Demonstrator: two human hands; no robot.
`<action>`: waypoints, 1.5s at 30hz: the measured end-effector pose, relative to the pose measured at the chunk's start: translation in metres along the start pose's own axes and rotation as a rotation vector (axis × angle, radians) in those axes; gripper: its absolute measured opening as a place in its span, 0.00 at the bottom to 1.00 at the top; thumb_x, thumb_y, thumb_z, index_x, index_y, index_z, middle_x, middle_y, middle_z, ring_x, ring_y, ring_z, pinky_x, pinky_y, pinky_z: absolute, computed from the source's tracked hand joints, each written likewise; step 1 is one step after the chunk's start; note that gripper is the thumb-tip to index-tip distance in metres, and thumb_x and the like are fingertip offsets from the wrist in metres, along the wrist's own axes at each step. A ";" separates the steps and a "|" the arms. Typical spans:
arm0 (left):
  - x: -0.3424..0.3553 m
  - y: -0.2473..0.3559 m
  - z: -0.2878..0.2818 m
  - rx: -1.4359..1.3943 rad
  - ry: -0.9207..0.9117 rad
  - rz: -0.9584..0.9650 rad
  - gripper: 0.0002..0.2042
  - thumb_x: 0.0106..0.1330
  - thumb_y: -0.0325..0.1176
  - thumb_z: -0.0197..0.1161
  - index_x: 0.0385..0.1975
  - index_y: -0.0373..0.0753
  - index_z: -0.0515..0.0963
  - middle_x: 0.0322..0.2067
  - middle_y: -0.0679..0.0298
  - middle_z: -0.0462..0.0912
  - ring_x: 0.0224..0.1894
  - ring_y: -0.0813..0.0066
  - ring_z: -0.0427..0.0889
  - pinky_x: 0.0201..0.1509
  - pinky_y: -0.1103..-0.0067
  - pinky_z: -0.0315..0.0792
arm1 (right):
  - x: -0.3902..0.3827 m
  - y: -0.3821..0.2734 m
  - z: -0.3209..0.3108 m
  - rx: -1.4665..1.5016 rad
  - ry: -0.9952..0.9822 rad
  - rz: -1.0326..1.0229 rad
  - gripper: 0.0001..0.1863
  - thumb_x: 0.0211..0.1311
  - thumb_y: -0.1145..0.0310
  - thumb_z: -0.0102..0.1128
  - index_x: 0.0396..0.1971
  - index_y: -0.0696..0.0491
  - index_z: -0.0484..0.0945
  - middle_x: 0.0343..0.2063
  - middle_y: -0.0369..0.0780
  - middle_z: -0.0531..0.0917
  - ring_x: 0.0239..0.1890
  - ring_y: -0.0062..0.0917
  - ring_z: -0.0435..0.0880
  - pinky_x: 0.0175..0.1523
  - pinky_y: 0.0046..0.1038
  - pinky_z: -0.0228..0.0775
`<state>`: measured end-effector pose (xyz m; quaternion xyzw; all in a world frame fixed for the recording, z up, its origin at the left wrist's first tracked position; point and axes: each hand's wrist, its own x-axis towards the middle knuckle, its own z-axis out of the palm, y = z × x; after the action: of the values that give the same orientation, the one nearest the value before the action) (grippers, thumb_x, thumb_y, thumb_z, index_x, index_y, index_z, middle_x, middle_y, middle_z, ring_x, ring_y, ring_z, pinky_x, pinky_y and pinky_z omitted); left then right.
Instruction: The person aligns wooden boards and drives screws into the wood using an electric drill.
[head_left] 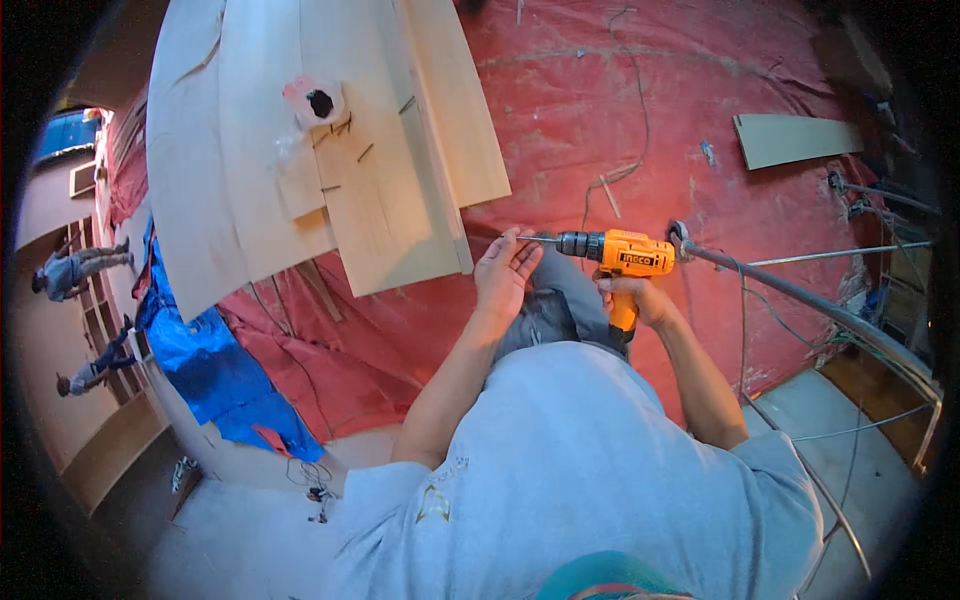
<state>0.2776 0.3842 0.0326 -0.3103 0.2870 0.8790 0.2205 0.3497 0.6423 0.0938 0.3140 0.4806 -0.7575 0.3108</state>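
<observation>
A yellow-orange cordless drill (637, 254) with a black chuck lies level across my lap, its nose toward the left. My right hand (640, 298) is wrapped round its grip, just below the body. A thin bit (537, 239) sticks out of the chuck. At its tip the fingers of my left hand (507, 272) are pinched together on the thin metal piece; whether a screw sits on the end is too small to tell. Pale wooden boards (400, 240) lie ahead of my left hand, with several dark screws (366, 153) scattered on them.
A pinkish plastic bag (300, 98) with something dark in it rests on the boards. Red tarpaulin (560, 110) covers the floor, with blue sheeting (215, 360) at left. Metal tubes (800, 283) stand at right, near a loose board (795, 140). Two people (75, 272) are far left.
</observation>
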 end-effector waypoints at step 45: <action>0.169 0.145 0.264 0.544 -0.053 0.536 0.16 0.80 0.38 0.59 0.56 0.31 0.79 0.41 0.57 0.87 0.42 0.70 0.87 0.49 0.72 0.83 | 0.225 -0.334 -0.072 0.278 -0.481 -0.082 0.15 0.56 0.66 0.69 0.42 0.54 0.78 0.25 0.37 0.80 0.24 0.27 0.80 0.38 0.35 0.77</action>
<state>-0.0346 0.4820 0.1421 -0.1317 0.5748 0.8051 0.0645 -0.0323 0.7859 0.0728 0.1451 0.2967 -0.8809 0.3391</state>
